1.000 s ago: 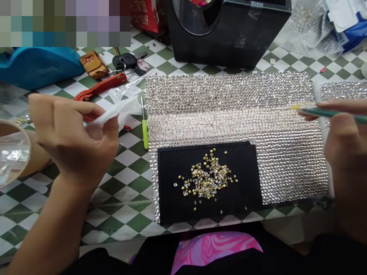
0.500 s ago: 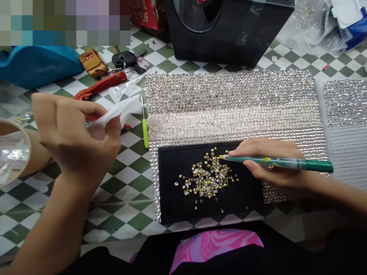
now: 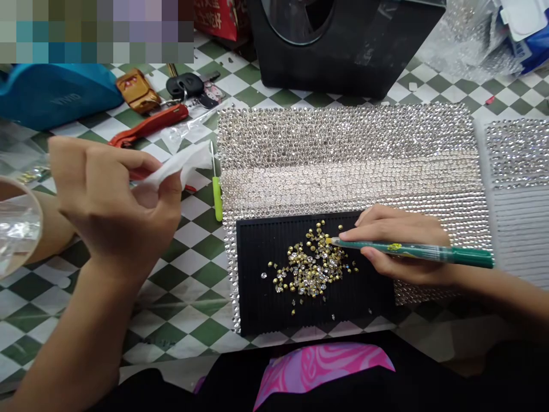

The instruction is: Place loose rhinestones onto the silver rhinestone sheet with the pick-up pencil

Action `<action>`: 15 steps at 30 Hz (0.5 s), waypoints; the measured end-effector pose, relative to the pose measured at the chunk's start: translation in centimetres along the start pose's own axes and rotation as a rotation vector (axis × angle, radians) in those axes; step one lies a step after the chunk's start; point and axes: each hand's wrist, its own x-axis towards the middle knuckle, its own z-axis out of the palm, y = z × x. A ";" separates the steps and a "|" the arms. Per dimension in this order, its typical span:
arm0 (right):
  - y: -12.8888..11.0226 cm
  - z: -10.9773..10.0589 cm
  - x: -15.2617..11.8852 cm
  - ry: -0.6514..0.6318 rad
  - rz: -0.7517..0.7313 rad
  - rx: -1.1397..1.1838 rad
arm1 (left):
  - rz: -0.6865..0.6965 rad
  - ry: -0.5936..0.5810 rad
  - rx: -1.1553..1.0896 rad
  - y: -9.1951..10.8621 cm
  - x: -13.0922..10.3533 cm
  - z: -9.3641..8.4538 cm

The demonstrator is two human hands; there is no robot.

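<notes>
My right hand [image 3: 403, 243] is closed round a green pen [image 3: 429, 252] with a yellowish tip. That tip is at the upper right part of a pile of rhinestones [image 3: 315, 272], gold-backed and clear; whether it touches a stone I cannot tell. The stones lie on a black ridged tray [image 3: 261, 309], which rests on a sheet covered in rows of rhinestones [image 3: 343, 134]. Off to the left, my left hand [image 3: 115, 194] pinches a crumpled white tissue-like piece [image 3: 186, 163] between thumb and fingers, raised above the checkered tabletop.
A lime-handled pick tool [image 3: 217, 197] lies left of the sheet. Behind it are red-handled pliers [image 3: 150, 123], keys [image 3: 185, 86] and a blue dispenser [image 3: 64, 97]. A black box [image 3: 326, 63] stands at the back. A second rhinestone sheet [image 3: 518, 154] is right; a paper tub [image 3: 47, 223], left.
The pen and my right hand have shifted slightly left, with the pen's rear end a little lower. My left hand keeps its pinch on the white piece almost unmoved.
</notes>
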 end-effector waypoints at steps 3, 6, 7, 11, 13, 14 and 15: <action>-0.1 -0.1 0.0 0.022 -0.010 -0.005 | -0.002 -0.011 -0.012 0.0 0.0 0.0; -0.1 -0.4 -0.1 0.039 -0.004 0.002 | -0.020 -0.018 -0.031 0.0 0.1 -0.1; -0.1 -0.5 -0.1 0.040 -0.005 -0.002 | -0.020 -0.016 -0.030 0.0 0.1 -0.1; 0.1 -0.3 -0.3 0.021 -0.021 -0.005 | 0.006 -0.013 -0.014 0.0 0.2 -0.1; 0.3 0.0 -0.3 0.031 -0.033 0.002 | -0.016 -0.022 -0.023 0.1 0.3 -0.1; 0.3 0.2 -0.3 0.040 -0.041 0.002 | -0.039 -0.026 -0.035 0.1 0.3 -0.1; 0.3 0.3 -0.3 0.047 -0.048 0.000 | -0.064 -0.028 -0.049 0.1 0.3 -0.1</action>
